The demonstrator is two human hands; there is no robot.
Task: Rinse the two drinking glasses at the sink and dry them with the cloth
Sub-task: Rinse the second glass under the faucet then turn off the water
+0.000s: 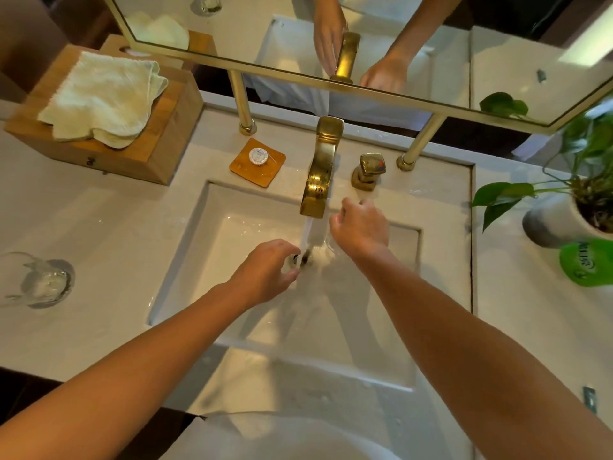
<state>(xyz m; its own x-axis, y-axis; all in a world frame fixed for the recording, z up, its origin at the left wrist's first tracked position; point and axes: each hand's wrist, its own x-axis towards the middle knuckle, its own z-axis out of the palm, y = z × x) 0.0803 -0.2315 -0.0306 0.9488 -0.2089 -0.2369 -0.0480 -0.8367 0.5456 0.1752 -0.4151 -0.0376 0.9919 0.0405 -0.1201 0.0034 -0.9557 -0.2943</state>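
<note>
Two bare hands are hovering over the sink (185,247) while water (310,234) is running from the gold tap (320,167). The left hand (265,273), fingers loosely bent and gripping nothing, is reaching the stream. The right hand (360,227) is hanging relaxed just right of it. One glass (39,280) is standing well left of the left fingers, and the cloth (102,97) is lying beyond it.

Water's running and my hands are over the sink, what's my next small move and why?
Probably reach the left hand to the glass on the counter: the faucet runs, it and the right hand seem empty, and that glass stands left of the sink.
</note>
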